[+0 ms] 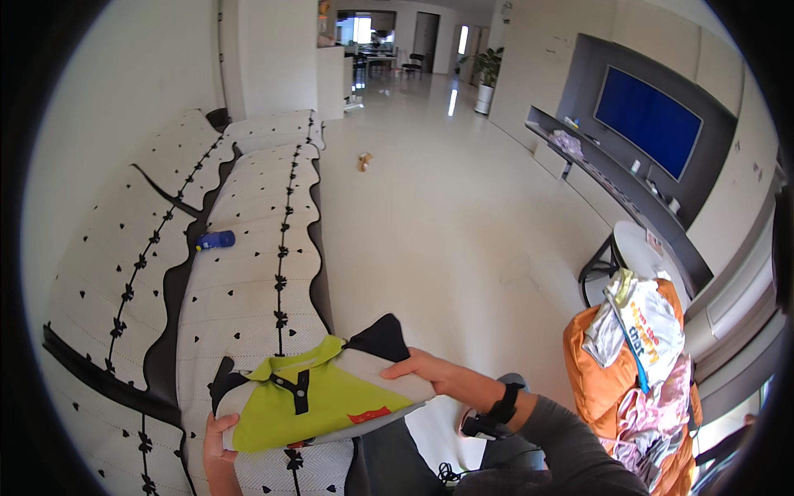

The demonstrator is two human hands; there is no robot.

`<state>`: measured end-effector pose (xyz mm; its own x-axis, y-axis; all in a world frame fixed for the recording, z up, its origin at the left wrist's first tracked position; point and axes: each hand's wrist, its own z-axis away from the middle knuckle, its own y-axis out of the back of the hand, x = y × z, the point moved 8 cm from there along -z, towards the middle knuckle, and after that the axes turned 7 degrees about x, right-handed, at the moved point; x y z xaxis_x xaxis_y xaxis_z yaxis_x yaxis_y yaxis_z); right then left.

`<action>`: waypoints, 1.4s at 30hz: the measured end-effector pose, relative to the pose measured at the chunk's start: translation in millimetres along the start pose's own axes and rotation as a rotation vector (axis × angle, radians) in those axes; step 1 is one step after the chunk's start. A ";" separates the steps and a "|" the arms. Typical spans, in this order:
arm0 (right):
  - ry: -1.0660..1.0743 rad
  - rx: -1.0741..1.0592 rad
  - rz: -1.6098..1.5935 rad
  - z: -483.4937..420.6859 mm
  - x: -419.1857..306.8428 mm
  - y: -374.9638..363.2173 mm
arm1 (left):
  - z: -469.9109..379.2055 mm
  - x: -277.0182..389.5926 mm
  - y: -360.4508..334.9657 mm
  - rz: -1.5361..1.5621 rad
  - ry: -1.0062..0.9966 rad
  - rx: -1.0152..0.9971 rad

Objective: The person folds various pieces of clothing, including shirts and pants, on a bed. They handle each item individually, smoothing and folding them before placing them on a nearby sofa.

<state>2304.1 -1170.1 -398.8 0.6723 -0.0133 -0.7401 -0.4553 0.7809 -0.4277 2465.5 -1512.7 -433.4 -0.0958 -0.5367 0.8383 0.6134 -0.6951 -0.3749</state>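
Observation:
A lime-green polo shirt [310, 397] with grey and black parts and a red patch is held up in front of me, above the edge of the sofa. It looks folded, with its collar facing away from me. My left hand [220, 434] grips its left side, the thumb on top of the cloth. On the right, my right hand [422, 369] pinches the grey part close to a black section. The fingers under the shirt are partly hidden by it.
A patterned cover lies over the sofa [254, 291], with a blue bottle [217, 240] on it. At right, clothes [645, 328] are heaped on an orange beanbag or cushion [586, 359] beside a round white table [636, 248]. A small brown item [365, 162] lies on the floor.

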 end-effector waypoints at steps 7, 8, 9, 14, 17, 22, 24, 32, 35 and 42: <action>0.310 0.240 -0.318 221.7 -22.2 139.0 | 52.6 -27.6 -268.5 -0.257 0.124 -0.526; 0.364 0.319 -0.356 255.9 -13.5 162.5 | 64.6 -42.8 -306.3 -0.308 0.148 -0.626; 0.476 0.319 -0.401 290.7 -8.2 179.0 | 78.1 -61.3 -344.5 -0.355 0.191 -0.744; 0.458 0.810 -0.629 432.7 64.5 272.3 | 144.2 -177.3 -509.2 -0.648 0.479 -1.052; 0.675 0.981 -0.685 511.4 73.4 314.3 | 191.8 -226.0 -619.1 -0.687 0.469 -1.250; 0.879 1.057 -0.708 620.3 61.4 391.7 | 256.5 -268.2 -784.2 -0.646 0.251 -1.451; 0.946 1.098 -0.640 644.1 58.6 435.9 | 264.0 -284.6 -828.2 -0.681 0.121 -1.410; 0.400 1.673 -0.600 590.2 207.9 610.3 | 170.0 -339.8 -751.1 -1.201 -0.197 -0.981; 0.348 1.727 -0.607 573.8 248.5 605.6 | 128.4 -330.6 -676.1 -1.242 -0.053 -0.950; 0.546 1.732 -0.482 554.2 249.5 521.3 | 113.6 -293.6 -551.4 -1.228 0.110 -0.957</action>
<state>2557.9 -420.2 -518.9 0.1513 -0.2949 -0.9435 0.9430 0.3293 0.0483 2244.4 -917.5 -427.9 -0.2262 0.5660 0.7927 -0.5860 -0.7291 0.3534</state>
